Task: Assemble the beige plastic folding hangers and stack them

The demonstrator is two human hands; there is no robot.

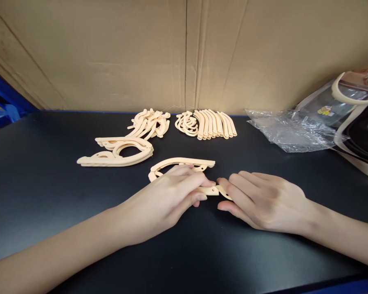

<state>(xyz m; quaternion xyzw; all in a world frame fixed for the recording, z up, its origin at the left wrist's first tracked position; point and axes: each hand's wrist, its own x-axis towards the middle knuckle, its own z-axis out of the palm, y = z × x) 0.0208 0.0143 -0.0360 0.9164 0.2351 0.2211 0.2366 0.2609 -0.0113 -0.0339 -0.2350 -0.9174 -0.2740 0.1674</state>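
A peach plastic hanger piece (184, 164) lies on the black table (49, 196) in front of me. My left hand (168, 200) rests over its near side, fingers closed on a thin arm piece (211, 190). My right hand (263, 200) meets it from the right, fingertips pinching the other end of that same arm piece. A short stack of assembled hangers (119, 153) lies to the left, beyond my left hand.
Two heaps of loose peach parts sit at the back: hooks (150, 122) and curved arms (207, 123). Crumpled clear plastic bags (291, 128) and a beige-and-black appliance (360, 118) lie at the right. A cardboard wall (184, 53) closes the back.
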